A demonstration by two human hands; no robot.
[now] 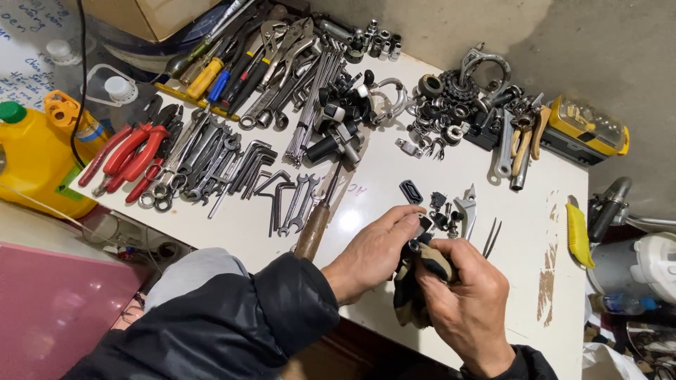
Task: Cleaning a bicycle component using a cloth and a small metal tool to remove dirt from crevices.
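Head view, work in hand: the left hand [377,253] and right hand [468,302] meet over the near edge of the white tabletop [380,186], both on a small dark metal part [421,236] held above it.
Left grip: fingers and thumb closed on the part from the left.
Right grip: closed around a dark, soiled rag [415,288], which is bunched against the part.
Progress: the part is up in both hands with the rag on it; by the look of it, wiping is under way, and how clean it is cannot be told.
Left to handle: a cluster of small black parts [443,211] and a silver lever [466,207] lie just beyond the hands.
Around: wooden-handled tool [315,225] beside the left wrist, spanners [211,158], red-handled pliers [134,155], a sprocket [458,88], a yellow jug [35,162].
In the way: nothing lies between the hands and the cluster; the tool handle crowds the left wrist.
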